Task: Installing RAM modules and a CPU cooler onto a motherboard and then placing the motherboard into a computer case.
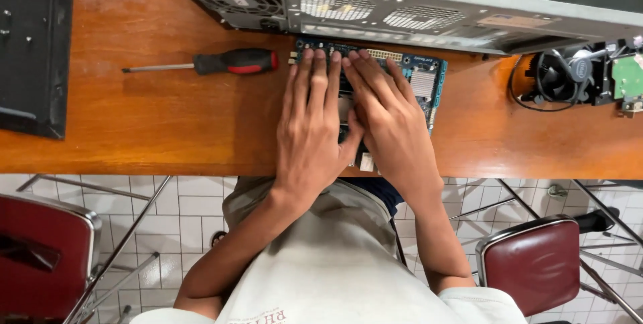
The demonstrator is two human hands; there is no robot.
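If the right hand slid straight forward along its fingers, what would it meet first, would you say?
The right hand lies on the blue motherboard, fingers pointing at the grey computer case. Going on, it would likely meet the case's side first, though depth is unclear.

Blue motherboard [423, 77] lies flat on the wooden tabletop [167, 130], just below the open metal computer case [415, 19]. Component side up: pale connector row along far edge, silver heatsink near right edge. Most of the board is covered; near edge overhangs toward tabletop front.
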